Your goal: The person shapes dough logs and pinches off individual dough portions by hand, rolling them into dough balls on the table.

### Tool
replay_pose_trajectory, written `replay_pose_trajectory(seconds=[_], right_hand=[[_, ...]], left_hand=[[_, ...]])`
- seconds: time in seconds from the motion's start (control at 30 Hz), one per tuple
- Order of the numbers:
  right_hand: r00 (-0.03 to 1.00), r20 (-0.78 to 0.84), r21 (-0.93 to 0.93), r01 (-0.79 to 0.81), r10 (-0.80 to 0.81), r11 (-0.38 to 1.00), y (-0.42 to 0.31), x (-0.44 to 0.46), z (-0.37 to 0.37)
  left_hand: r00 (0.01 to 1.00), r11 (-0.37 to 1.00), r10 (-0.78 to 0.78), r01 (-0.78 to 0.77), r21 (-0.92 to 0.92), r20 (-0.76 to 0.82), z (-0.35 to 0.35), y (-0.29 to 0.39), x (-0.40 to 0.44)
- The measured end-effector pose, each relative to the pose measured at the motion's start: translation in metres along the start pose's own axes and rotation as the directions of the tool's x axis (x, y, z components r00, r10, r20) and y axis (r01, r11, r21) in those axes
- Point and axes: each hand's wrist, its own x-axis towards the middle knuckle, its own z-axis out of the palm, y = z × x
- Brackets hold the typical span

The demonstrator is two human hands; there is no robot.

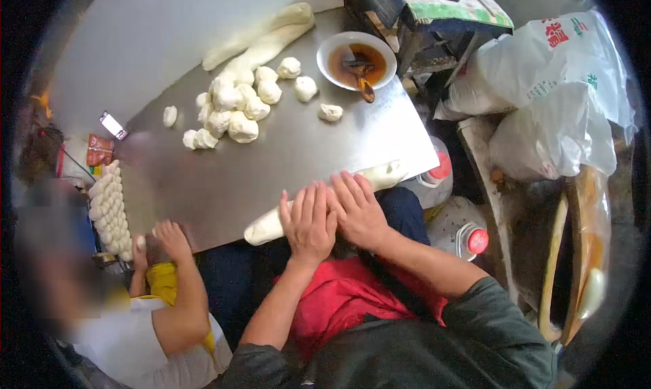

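Bowl [327, 74] holds brown liquid [373, 53] and a brush-like utensil [365, 86], near dough balls [242, 127].

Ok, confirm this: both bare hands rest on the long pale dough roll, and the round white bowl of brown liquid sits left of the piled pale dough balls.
No, the head view shows the round white bowl of brown liquid right of the piled pale dough balls. The left hand and right hand do rest on the long pale dough roll.
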Motion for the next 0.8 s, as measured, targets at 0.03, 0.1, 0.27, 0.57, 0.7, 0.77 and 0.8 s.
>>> replay_pose_trajectory(seconds=[0.03, 0.1, 0.27, 0.57, 0.7, 0.77, 0.8], right_hand=[[1.000, 0.018, 0.002, -0.004, 0.004, 1.000, 0.005, 0.006, 0.001], [0.995, -0.056, 0.011, -0.087, 0.088, 0.996, 0.019, 0.039, 0.015], [0.935, -0.146, 0.095, -0.312, 0.323, 0.945, 0.066, 0.116, 0.051], [0.968, 0.187, -0.047, -0.161, 0.167, 0.986, 0.022, -0.014, -0.035], [0.986, 0.083, -0.083, -0.137, 0.143, 0.987, 0.072, 0.022, -0.013], [0.980, 0.036, -0.066, -0.194, 0.197, 0.979, 0.104, 0.062, 0.005], [0.972, -0.102, -0.071, -0.219, 0.211, 0.973, 0.114, 0.075, 0.017]], left_hand=[[0.998, 0.998, -0.034, 0.031, 0.055, 0.050, 0.000, -0.004, 0.010], [0.996, 0.990, -0.086, 0.082, 0.115, 0.029, 0.010, -0.025, 0.034], [0.931, 0.928, -0.340, 0.310, 0.207, 0.132, 0.002, -0.077, 0.099], [0.984, 0.952, -0.161, 0.135, 0.273, 0.074, -0.022, -0.033, -0.043], [0.976, 0.947, -0.215, 0.197, 0.254, 0.046, -0.022, -0.077, -0.003], [0.957, 0.939, -0.272, 0.288, 0.191, -0.104, -0.020, -0.107, 0.035], [0.932, 0.925, -0.356, 0.362, 0.118, -0.072, -0.019, -0.126, 0.048]])
